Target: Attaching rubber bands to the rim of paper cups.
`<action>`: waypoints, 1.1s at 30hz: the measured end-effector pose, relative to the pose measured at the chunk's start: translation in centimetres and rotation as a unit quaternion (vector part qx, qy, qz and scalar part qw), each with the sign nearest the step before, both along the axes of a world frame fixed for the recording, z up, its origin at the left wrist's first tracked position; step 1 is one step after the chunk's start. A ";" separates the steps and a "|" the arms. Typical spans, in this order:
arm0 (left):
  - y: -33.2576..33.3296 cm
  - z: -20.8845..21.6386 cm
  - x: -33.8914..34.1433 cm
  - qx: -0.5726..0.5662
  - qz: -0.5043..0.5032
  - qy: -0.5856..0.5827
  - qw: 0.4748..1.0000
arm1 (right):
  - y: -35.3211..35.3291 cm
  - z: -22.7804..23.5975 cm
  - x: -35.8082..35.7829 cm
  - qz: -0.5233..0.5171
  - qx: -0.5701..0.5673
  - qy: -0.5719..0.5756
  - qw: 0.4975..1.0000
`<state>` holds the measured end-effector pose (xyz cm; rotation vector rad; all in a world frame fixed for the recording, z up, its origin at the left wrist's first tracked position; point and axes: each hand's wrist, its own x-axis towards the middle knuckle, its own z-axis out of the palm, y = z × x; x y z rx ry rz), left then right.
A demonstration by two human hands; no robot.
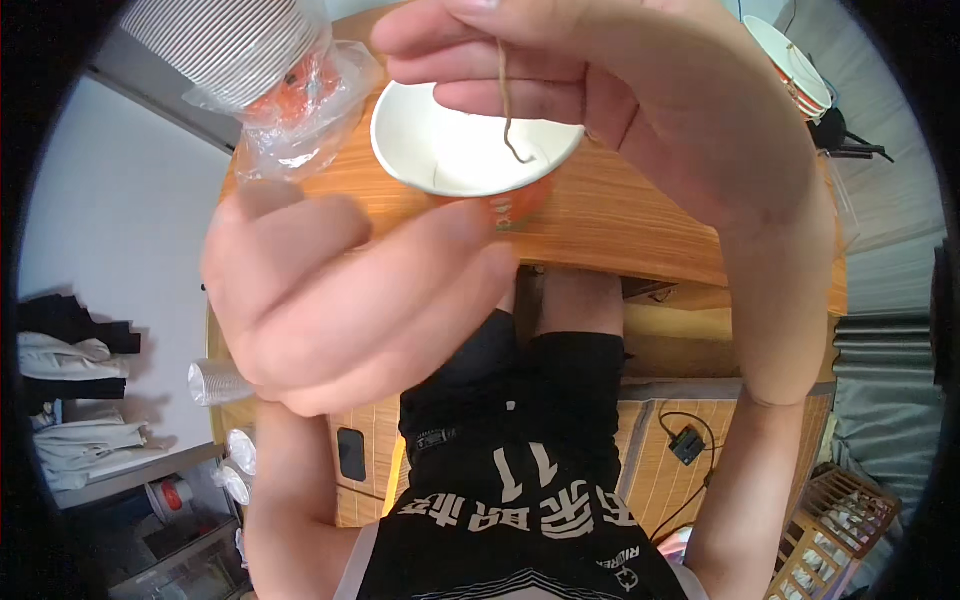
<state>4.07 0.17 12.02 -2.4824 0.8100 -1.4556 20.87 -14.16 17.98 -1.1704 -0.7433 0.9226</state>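
My right hand [620, 80] is raised over the far side of the table, its thumb and forefinger pinched at the frame's top edge. From that pinch hangs a thin brown string [506, 95], its lower end hooked, in front of a paper bowl. The paper bowl [420, 140] stands upright on the table, white inside and orange outside. Closer to me, my left hand [340, 300] is slightly blurred, with fingers curled and tips pressed together pointing right, just below the bowl. Whatever those fingertips hold, if anything, is hidden.
A stack of paper bowls [225, 45] in a clear plastic bag [300, 130] lies at the table's far left. Another bowl [785, 65] with brown strands stands far right. The wooden table [640, 225] ends before my lap. A phone [351, 455] and a basket [830, 520] are lower down.
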 end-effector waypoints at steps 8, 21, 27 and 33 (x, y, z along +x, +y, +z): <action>2.0 4.7 3.1 0.280 0.019 -0.003 0.960 | 1.3 1.5 -0.8 0.072 -0.013 -0.008 0.997; -0.1 1.0 0.3 -0.291 0.107 0.131 0.942 | -1.5 -5.7 -1.4 -0.214 0.169 -0.367 0.889; -0.7 -0.5 0.8 -0.331 0.100 0.129 0.929 | -2.1 -9.7 -3.3 -0.230 0.211 -0.452 0.836; -0.8 -0.4 1.0 -0.316 0.086 0.140 0.934 | -1.7 -9.4 -2.4 -0.231 0.205 -0.484 0.819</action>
